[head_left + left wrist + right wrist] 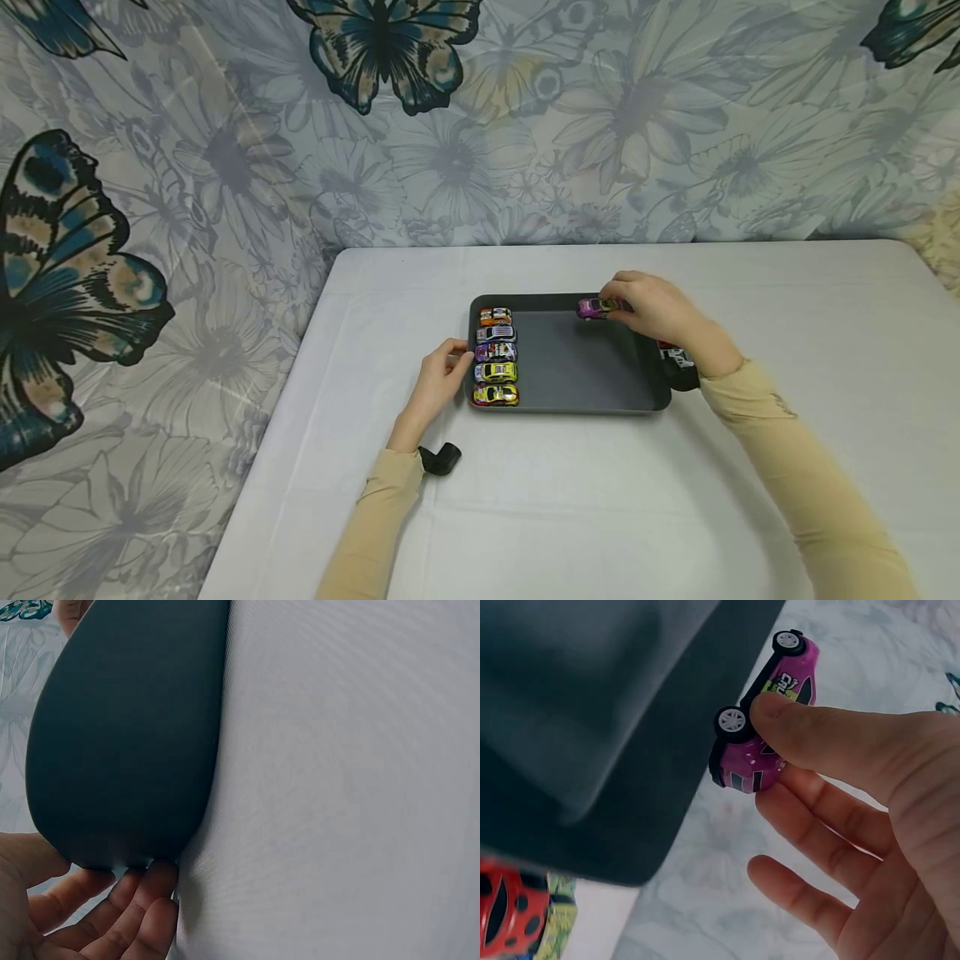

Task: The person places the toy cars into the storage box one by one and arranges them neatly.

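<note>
A dark grey tray (577,412) lies on the white-covered table. Down its left side stands a column of several toy cars, among them an orange one (496,317), a purple-and-white one (496,352) and a yellow one (496,395). My left hand (441,371) holds the tray's left edge, thumb at the rim (31,825) and curled fingers against the outer wall. Over the tray's far right part, my right hand (656,308) pinches a purple toy car (742,761) between thumb and fingers. The car's underside and wheels face the tray in the right wrist view.
A red, black-spotted toy (514,911) is beside the tray's right side, mostly hidden by my right wrist in the head view. Black wrist cameras (441,459) are on both wrists. Behind the table (825,350) hangs a butterfly-patterned backdrop (465,167).
</note>
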Demonstrator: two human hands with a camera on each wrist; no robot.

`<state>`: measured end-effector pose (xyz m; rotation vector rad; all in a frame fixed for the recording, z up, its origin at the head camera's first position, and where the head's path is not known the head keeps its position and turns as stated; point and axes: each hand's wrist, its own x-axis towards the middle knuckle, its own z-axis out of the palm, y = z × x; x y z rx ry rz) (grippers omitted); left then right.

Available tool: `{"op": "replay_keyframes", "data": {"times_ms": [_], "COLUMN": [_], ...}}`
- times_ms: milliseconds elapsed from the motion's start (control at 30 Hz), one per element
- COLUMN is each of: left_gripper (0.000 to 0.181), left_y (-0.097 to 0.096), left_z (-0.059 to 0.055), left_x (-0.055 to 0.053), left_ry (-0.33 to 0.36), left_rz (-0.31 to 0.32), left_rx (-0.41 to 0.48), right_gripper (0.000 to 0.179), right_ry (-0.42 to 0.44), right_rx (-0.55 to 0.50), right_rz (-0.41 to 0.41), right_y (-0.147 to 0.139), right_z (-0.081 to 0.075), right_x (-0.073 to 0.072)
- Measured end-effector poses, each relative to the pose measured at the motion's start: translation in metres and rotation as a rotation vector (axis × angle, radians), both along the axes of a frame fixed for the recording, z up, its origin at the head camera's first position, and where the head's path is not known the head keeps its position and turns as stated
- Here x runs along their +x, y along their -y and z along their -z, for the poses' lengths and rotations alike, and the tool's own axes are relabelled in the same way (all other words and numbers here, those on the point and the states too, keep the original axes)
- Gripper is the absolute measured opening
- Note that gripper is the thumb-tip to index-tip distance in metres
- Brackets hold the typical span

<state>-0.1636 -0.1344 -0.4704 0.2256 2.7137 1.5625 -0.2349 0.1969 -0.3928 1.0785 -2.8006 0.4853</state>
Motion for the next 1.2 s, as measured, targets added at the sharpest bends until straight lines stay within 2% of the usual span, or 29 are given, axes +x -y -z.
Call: {"op": "replay_keyframes", "data": {"times_ms": [800, 1200], "left_gripper": [0.025, 0.025], "left_y": [-0.001, -0.001], "left_z": [-0.002, -0.002], "left_x": [0.001, 0.001], "left_ry": [0.009, 0.002], "left_rz": [-0.002, -0.002], "left_rx": [-0.004, -0.005], "right_gripper": [0.023, 0.022], "right_ry": [0.036, -0.006], "right_rx": [-0.037, 0.009], "right_rz": [-0.031, -0.006], "right_y": [0.04, 0.061], "right_z": [0.02, 0.027], "right_x": [-0.014, -0.017]}}
